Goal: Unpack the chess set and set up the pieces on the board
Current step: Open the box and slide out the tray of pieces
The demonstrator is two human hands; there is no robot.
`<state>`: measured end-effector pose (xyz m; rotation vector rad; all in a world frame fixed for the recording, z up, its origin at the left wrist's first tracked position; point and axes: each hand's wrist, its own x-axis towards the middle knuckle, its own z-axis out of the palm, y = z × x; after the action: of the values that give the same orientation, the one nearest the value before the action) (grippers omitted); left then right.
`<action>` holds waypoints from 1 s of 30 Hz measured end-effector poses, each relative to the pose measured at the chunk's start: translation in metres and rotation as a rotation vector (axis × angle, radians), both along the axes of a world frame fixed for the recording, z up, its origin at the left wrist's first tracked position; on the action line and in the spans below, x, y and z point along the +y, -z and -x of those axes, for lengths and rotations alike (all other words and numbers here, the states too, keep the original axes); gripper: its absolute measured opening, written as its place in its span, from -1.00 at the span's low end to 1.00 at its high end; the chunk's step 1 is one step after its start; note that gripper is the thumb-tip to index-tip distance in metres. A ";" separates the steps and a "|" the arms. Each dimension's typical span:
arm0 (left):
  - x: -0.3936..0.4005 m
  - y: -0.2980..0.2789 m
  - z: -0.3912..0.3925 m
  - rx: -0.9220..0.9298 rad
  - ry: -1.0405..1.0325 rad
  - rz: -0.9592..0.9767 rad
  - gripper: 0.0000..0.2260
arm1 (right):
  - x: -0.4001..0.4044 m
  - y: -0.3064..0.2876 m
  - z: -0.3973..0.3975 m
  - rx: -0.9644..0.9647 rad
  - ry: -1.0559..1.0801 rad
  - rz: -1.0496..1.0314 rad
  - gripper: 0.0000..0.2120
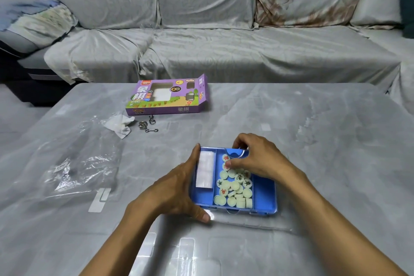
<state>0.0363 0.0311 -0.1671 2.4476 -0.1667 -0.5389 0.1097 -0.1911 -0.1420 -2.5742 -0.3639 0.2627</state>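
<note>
So I've got the blue tray (264, 195) sitting on the table (313, 141), lower middle of the frame. My left hand (179, 188) is wrapped round its left edge, thumb at the near corner and fingers (196, 152) running up the side, so it's clamped on the tray to keep it from skating on the slick tabletop. My right hand (257, 157) is up at the far end, curled over the pieces (235, 186) with its fingertips down among the top ones. It looks like I'm pinching one, but I honestly can't tell whether anything is held.

Tip for this bit: keep the left hand firm and flat, and lift pieces out a few at a time rather than tipping the tray, because these little discs roll. The folded white sheet (204, 169) in the left compartment is probably the board, so I'd pull that out and flatten it first. Otherwise the pieces have nowhere to go.

Hard to see stuff: my right hand covers the far part of the piece compartment, so no idea how many are under there. Some discs are face down or on edge, characters unreadable. There seems to be a clear lid or sleeve at the near and far ends of the tray, tough to make out. The purple box (165, 96) sits in the upper middle; what's behind its window is just a pale blur.
</note>
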 end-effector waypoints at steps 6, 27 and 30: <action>-0.003 -0.002 0.000 0.005 0.002 -0.025 0.36 | -0.017 -0.012 -0.004 0.155 -0.051 -0.087 -0.86; -0.007 -0.032 -0.025 0.015 -1.030 0.966 -0.71 | 0.022 -0.009 0.020 0.353 0.306 -0.895 -0.93; 0.020 -0.033 -0.031 -0.086 -1.090 0.857 -0.71 | 0.016 0.004 0.019 0.039 0.042 -0.355 -0.93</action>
<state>0.0675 0.0515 -0.1338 1.3996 0.7209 0.1351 0.0902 -0.1749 -0.1455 -2.2215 -0.3104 0.2116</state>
